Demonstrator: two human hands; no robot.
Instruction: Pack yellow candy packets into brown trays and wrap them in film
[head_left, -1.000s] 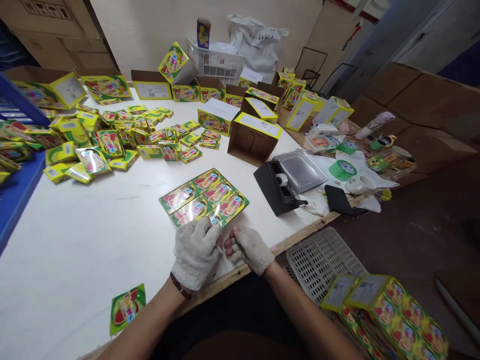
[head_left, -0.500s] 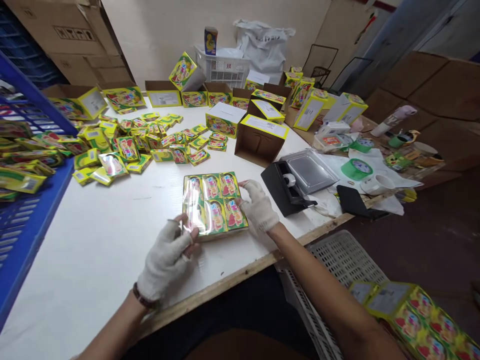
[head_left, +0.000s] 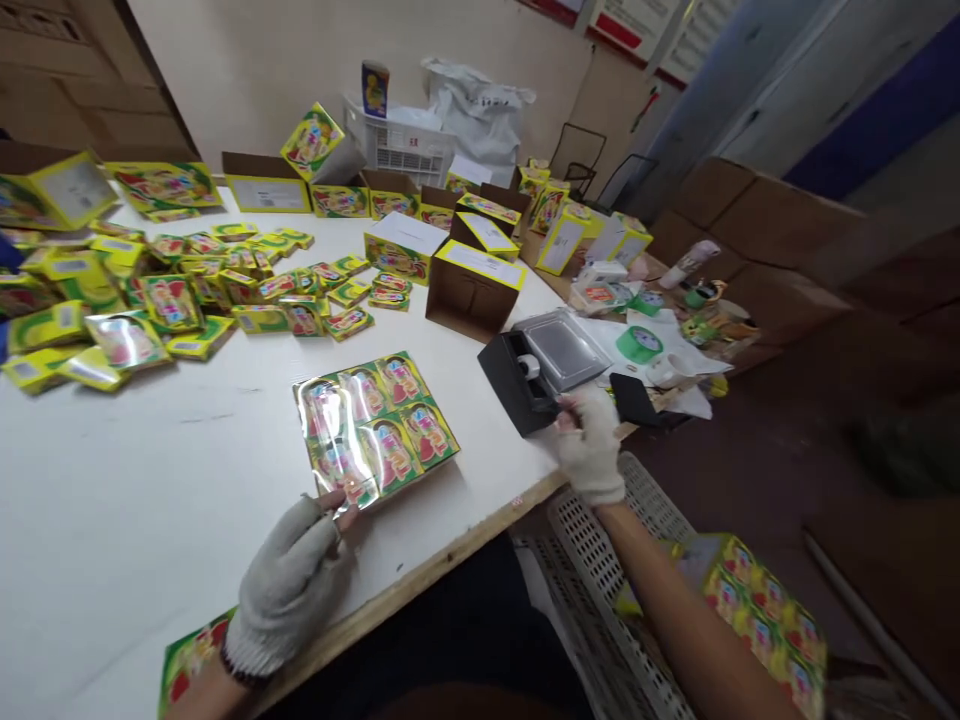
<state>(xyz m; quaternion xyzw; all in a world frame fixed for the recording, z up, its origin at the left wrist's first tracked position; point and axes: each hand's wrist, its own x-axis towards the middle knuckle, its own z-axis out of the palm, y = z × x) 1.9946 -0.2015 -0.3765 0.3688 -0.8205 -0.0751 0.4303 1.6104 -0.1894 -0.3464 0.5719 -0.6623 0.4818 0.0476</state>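
Observation:
A flat pack of small yellow-green boxes (head_left: pixel 390 450), under shiny clear film, lies at an angle on the white table. My left hand (head_left: pixel 289 575), in a white glove with bare fingertips, pinches its near left corner, thumb on top. My right hand (head_left: pixel 592 445), gloved likewise, is at the front end of a black tape dispenser (head_left: pixel 517 385) that carries a roll of tape (head_left: pixel 528 367). Its fingers are closed together there; whatever is between them is too small to make out. Another green-and-yellow pack (head_left: pixel 191 660) shows partly beneath my left wrist.
Loose small boxes (head_left: pixel 172 300) are heaped at the left. Open cartons (head_left: pixel 472 295) stand along the back. Right of the dispenser lie a clear plastic tray (head_left: pixel 562 350), green tape (head_left: pixel 639 344) and a black flat object (head_left: pixel 634 398). A plastic crate (head_left: pixel 592 540) sits below the table edge.
My right hand has left the pack's right side and moved right to the tape dispenser. The pack has turned slightly, with my left hand still at its corner. The view has swung right.

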